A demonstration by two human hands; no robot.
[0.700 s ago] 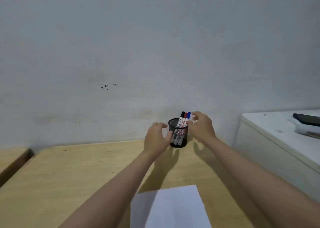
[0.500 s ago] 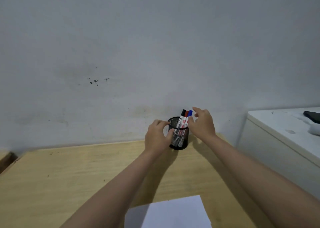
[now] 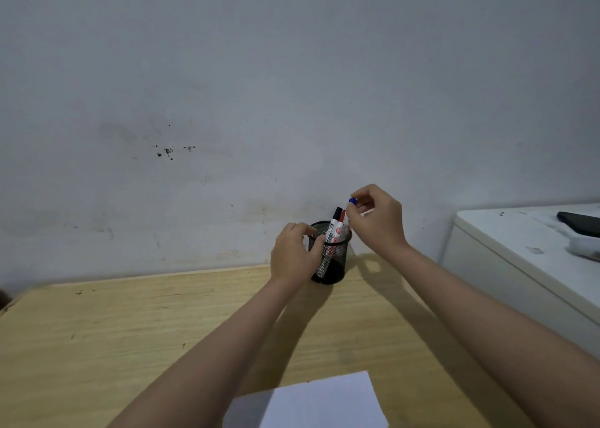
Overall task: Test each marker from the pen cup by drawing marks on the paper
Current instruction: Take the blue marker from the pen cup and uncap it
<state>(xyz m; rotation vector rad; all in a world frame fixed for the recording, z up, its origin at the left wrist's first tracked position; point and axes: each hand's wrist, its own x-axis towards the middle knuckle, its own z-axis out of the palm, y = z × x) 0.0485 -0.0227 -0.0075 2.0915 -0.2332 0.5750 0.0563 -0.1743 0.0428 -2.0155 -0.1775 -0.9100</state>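
Note:
A black mesh pen cup (image 3: 334, 265) stands at the far edge of the wooden table, against the wall. My left hand (image 3: 293, 255) grips its left side. A black-capped marker (image 3: 335, 223) and a red-capped marker (image 3: 341, 226) stand in the cup. My right hand (image 3: 378, 219) pinches the blue-capped marker (image 3: 352, 202) near its top, raised above the other two; most of its barrel is hidden behind my fingers. A white sheet of paper (image 3: 321, 401) lies at the near edge of the table.
The wooden table (image 3: 130, 330) ends at a grey wall just behind the cup. A white cabinet (image 3: 519, 265) stands to the right, higher than the table, with a dark flat object (image 3: 581, 221) on top.
My right hand has closed on the blue-capped marker and lifted it up out of line with the other two. My left hand stays on the cup.

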